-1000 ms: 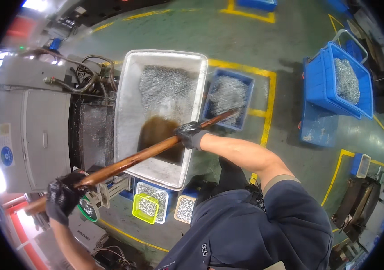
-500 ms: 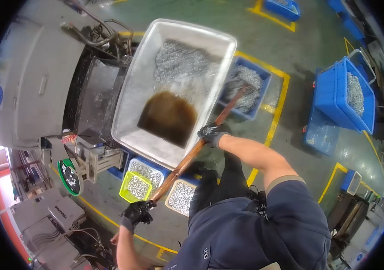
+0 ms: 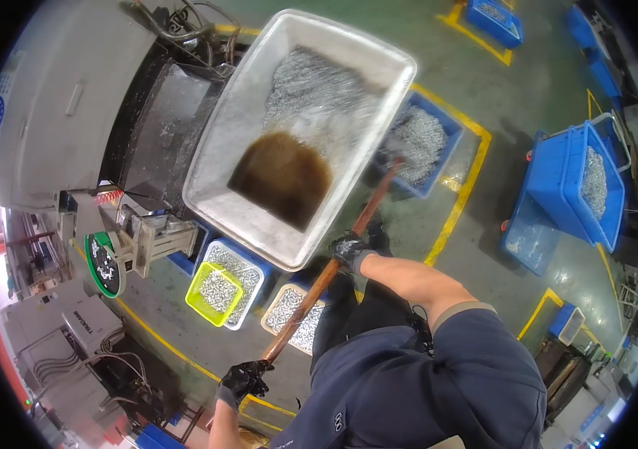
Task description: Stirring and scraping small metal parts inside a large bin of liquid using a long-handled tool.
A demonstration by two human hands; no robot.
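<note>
Both my hands, in dark gloves, are closed round the long wooden handle of a shovel. My left hand grips its near end, low in the view. Farther up the shaft is my right hand, beside the near corner of a large white tub. The handle slants up and right to a blue bin of shiny small metal pieces. Its far end reaches the bin's near left part; the blade cannot be made out there. Inside the tub are a silvery heap and dark brown liquid.
A yellow basket in a white-rimmed bin and a cream-rimmed bin hold metal pieces near my legs. A grey machine stands left. At right is a filled blue bin on a wheeled base.
The shovel's far end has shifted toward the blue bin's near left side. Both hands have stayed on the handle, now slightly lower and nearer my body. The whole view has shifted somewhat.
</note>
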